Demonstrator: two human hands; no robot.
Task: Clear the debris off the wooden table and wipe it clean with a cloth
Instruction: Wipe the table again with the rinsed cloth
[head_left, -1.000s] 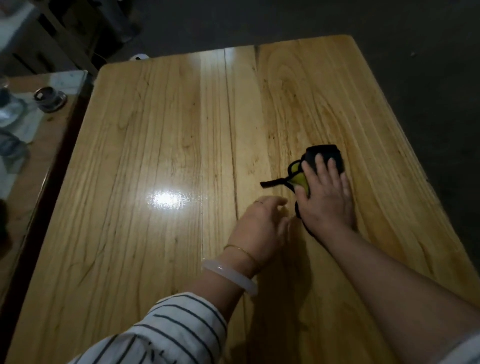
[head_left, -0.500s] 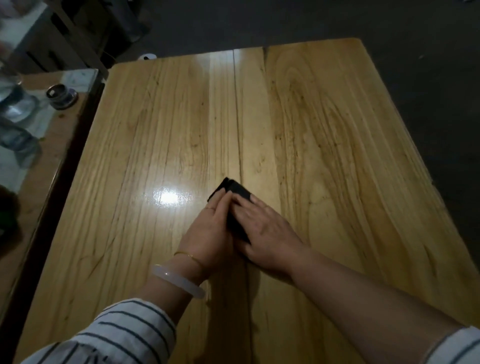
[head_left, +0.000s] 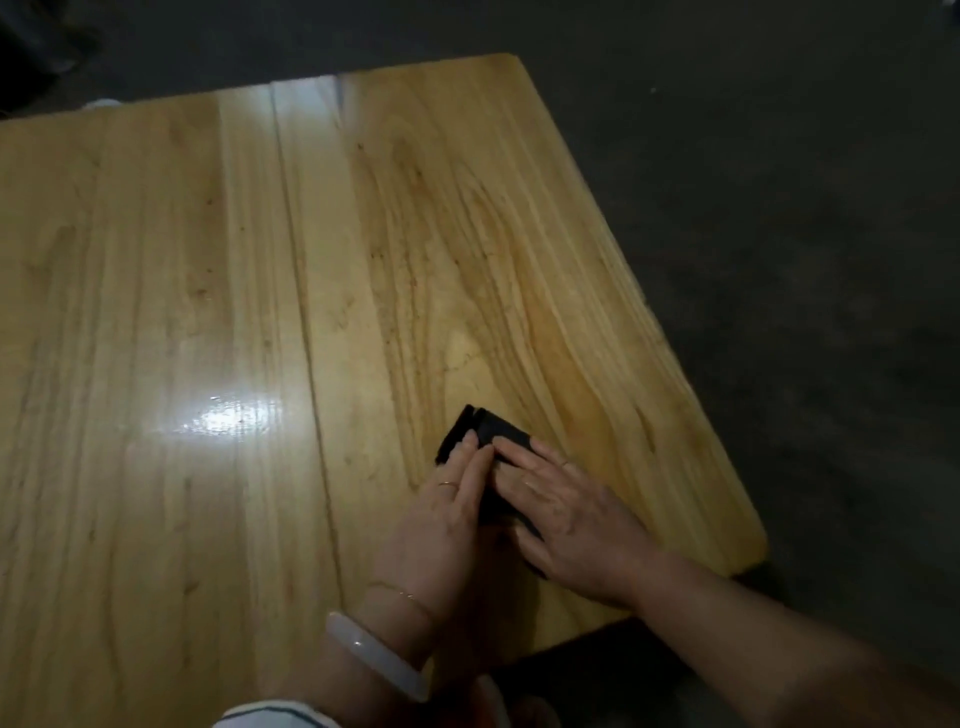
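Note:
A folded black cloth (head_left: 480, 427) lies on the wooden table (head_left: 208, 312) near its front right corner. My left hand (head_left: 441, 525) lies on the cloth's left side with straight fingers. My right hand (head_left: 566, 514) presses flat on the cloth's right side, fingers spread. Both hands cover most of the cloth; only its far end shows beyond the fingertips.
The table's right edge (head_left: 649, 306) and near right corner (head_left: 753, 545) border a dark floor (head_left: 805, 208). A bright light reflection (head_left: 228, 415) shines on the tabletop to the left of the hands. No debris is visible on the wood.
Both hands, pressed on the cloth, now lie nearer the table's front right corner than half a second ago. The view has swung right, and the side table at the left is out of frame.

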